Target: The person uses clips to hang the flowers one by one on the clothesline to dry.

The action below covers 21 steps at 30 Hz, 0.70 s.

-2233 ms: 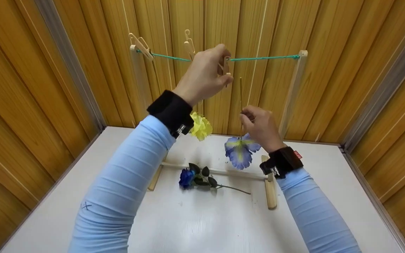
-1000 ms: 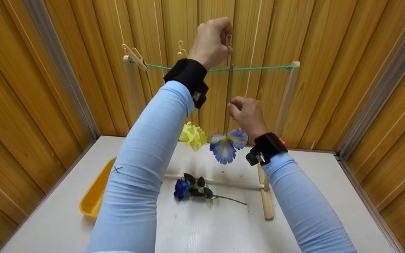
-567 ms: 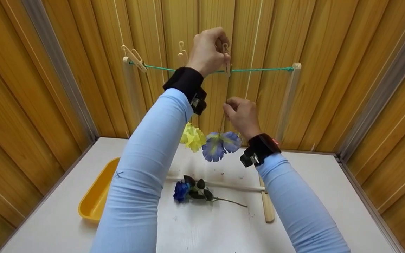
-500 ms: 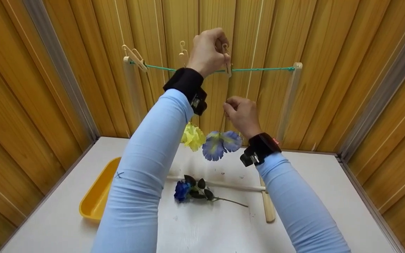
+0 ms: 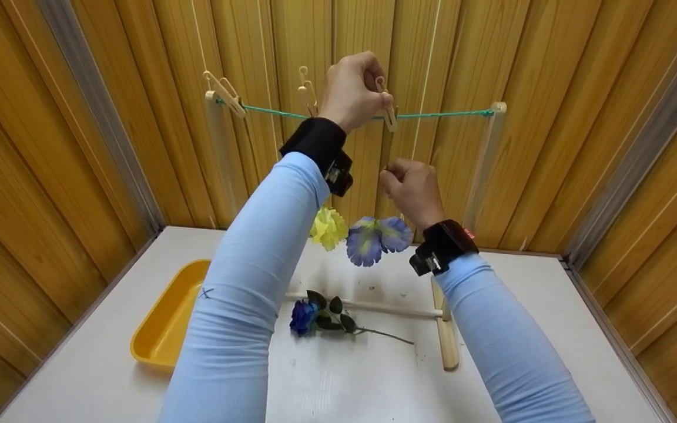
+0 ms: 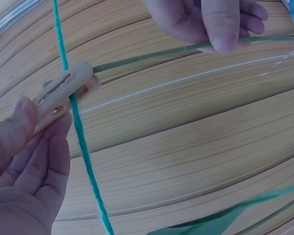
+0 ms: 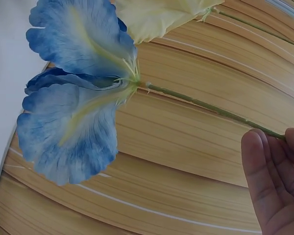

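My left hand (image 5: 350,94) pinches a light wooden clothespin (image 6: 63,90) between thumb and fingers. In the left wrist view its jaws straddle the green cord (image 6: 85,147) and the stem's upper end reaches them. Below the cord, my right hand (image 5: 415,188) pinches the green stem (image 7: 206,105) of a blue-purple artificial iris (image 5: 376,241), whose bloom hangs downward. Beside it hangs a yellow flower (image 5: 329,228), its upper part hidden behind my left arm. Two more clothespins sit on the cord to the left, one (image 5: 227,94) near the left post.
A blue artificial rose (image 5: 303,317) with dark leaves lies on the white table (image 5: 338,376) by the rack's white crossbar (image 5: 391,308). The yellow tray (image 5: 159,329) stands left, partly behind my left sleeve. Wooden posts (image 5: 488,158) carry the cord; panelled walls surround the table.
My left hand lifted the clothespin above the cord, then lowered it onto the cord. My right hand brought the iris leftward, its stem up to the cord. The yellow tray came into view.
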Each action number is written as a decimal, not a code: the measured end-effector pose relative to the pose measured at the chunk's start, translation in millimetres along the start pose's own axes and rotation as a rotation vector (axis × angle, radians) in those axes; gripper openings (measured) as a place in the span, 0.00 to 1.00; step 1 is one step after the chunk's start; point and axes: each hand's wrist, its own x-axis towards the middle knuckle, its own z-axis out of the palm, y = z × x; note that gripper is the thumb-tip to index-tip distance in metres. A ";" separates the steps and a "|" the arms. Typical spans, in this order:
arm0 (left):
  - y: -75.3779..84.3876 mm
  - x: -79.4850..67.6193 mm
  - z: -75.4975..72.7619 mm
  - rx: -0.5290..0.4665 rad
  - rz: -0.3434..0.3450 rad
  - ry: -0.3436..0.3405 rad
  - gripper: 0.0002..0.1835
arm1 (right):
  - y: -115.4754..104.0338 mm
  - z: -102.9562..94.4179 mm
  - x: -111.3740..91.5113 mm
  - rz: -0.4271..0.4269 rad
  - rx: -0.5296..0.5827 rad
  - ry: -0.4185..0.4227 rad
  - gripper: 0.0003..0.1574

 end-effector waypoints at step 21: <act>-0.4 -7.2 -2.3 0.015 -0.072 -0.127 0.19 | 8.2 -8.8 -0.1 -0.013 -0.099 -0.031 0.09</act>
